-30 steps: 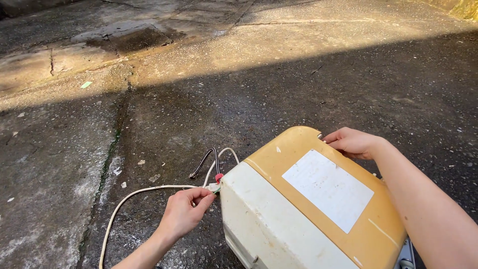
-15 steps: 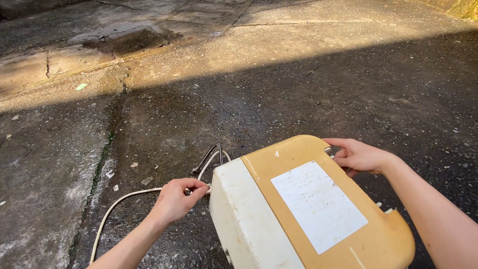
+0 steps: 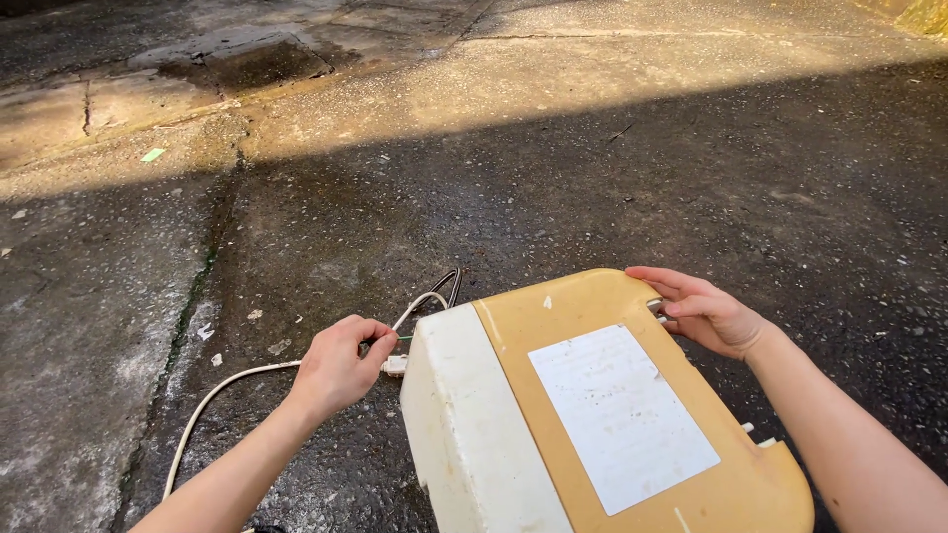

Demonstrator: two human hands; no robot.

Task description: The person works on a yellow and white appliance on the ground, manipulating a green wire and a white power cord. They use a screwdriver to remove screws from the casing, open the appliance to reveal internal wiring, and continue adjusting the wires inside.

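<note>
Casing: yellowed plastic unit, stood on wet concrete ground, near the bottom edge of view.
Cord: white, pinched at the casing's left side.
Left hand: closed on cord.
Right hand: half-open, fingers resting on casing's far right edge.
Risk: cord likely strained or torn at its entry if pulled; casing could slip on the wet ground.

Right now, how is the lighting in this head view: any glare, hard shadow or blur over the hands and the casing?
Head view: a hard shadow edge crosses the concrete ground; sunlit strip behind, shade in front. The left hand, white cable, right hand and yellowed casing sit in even shade, sharp, without glare. Straight lines bow slightly near the frame edges.
</note>
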